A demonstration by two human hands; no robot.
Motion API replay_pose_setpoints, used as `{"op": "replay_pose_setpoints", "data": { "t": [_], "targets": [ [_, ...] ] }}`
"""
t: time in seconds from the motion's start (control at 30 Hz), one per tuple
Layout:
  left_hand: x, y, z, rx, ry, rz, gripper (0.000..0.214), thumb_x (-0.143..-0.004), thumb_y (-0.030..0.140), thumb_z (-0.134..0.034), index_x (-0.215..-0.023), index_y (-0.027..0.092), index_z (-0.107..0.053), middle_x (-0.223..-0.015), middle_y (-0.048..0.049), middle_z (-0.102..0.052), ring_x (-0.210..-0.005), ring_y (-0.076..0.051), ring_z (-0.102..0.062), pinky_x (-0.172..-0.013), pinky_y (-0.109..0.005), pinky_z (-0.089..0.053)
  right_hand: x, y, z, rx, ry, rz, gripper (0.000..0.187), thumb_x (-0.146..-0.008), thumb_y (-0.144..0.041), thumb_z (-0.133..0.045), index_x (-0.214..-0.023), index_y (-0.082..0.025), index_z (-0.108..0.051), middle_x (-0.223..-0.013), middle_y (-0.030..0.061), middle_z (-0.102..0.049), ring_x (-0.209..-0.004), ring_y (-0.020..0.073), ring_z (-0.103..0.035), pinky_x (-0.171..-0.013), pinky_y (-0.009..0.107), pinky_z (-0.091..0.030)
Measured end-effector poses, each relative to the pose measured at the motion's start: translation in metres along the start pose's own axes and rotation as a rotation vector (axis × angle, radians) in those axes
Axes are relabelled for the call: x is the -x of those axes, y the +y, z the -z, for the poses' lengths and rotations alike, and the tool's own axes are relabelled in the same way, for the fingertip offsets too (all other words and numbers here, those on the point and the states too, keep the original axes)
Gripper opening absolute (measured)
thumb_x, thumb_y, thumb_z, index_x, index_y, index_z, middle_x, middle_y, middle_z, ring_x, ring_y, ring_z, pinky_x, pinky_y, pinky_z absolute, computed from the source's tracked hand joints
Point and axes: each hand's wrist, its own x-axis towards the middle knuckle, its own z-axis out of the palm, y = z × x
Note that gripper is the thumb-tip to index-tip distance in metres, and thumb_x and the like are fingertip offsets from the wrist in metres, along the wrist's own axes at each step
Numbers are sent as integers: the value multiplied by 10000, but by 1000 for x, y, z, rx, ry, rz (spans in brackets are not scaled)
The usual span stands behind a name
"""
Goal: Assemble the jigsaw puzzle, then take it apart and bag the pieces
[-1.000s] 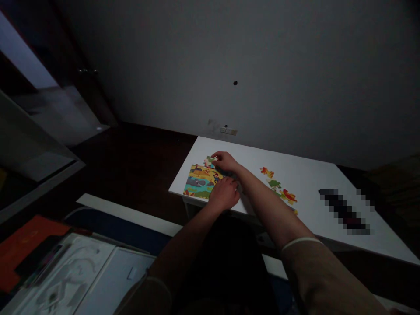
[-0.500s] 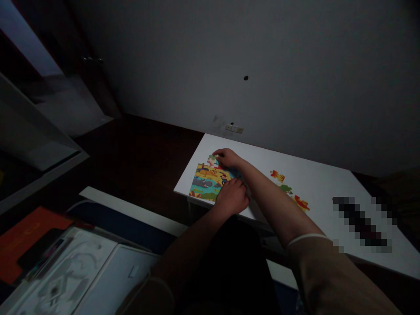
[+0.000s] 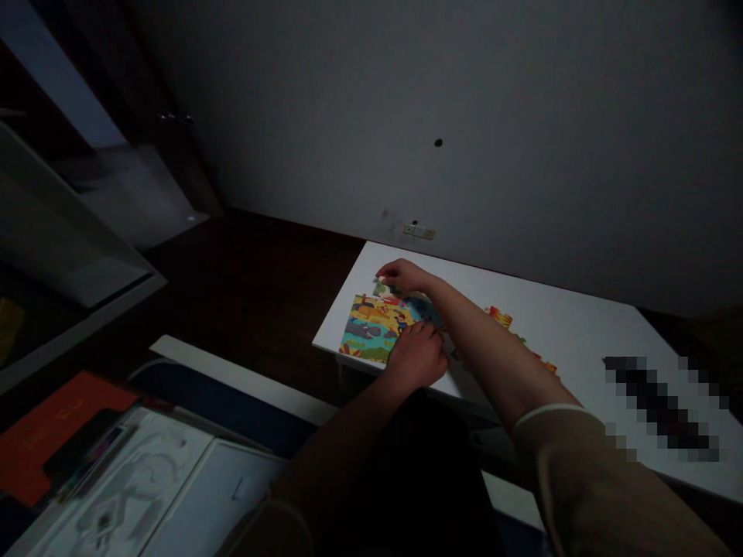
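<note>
one flat, square-cornered, colourfully printed puzzle (image 3: 371, 329)

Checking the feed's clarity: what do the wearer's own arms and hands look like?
The left hand and right hand are bare, with no gloves visible. The right sleeve is dull brown with a thin pale edge, ending near the elbow; the left sleeve is in shadow, with a similar edge.

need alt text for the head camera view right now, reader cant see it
A person's right hand touches a puzzle piece at the far edge of a partly built jigsaw on a white table, while the left hand lies at the jigsaw's near right side. Loose pieces lie farther right, partly hidden behind the right forearm, in a dim room.
</note>
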Motion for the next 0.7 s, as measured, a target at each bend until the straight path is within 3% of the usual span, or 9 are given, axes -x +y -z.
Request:
{"op": "replay_pose_setpoints", "data": {
  "t": [0.13, 0.3, 0.7],
  "targets": [
    [0, -2, -3, 4, 24, -8, 227, -906, 291, -574, -1105, 228, -662, -1103, -153, -622, -1141, -329, -528, -1020, -519, -479, -5, 0, -2, 125, -1, 86, 239, -733, -85, -729, -913, -227, -796, -837, 24, -744, -760, 176, -634, -775, 286, -482],
    [0, -2, -2, 13, 18, 0, 225, -901, 286, -570, -1101, 230, -656, -1100, -154, -625, -1142, -333, -527, -1026, -522, -467, -3, 7, -10, 146, 19, 42, 347, -662, -96, -801, -975, -248, -786, -909, 33, -754, -812, 199, -654, -807, 304, -498],
    [0, 1, 0, -9, 32, -1, 222, -930, 292, -542, -1063, 167, -667, -1113, -155, -603, -1148, -309, -512, -1029, -491, -470, 23, 31, -7, 197, 20, 43, 473, -731, -283, -857, -1180, -202, -732, -1054, 91, -738, -891, 223, -678, -819, 320, -525]
  ]
}}
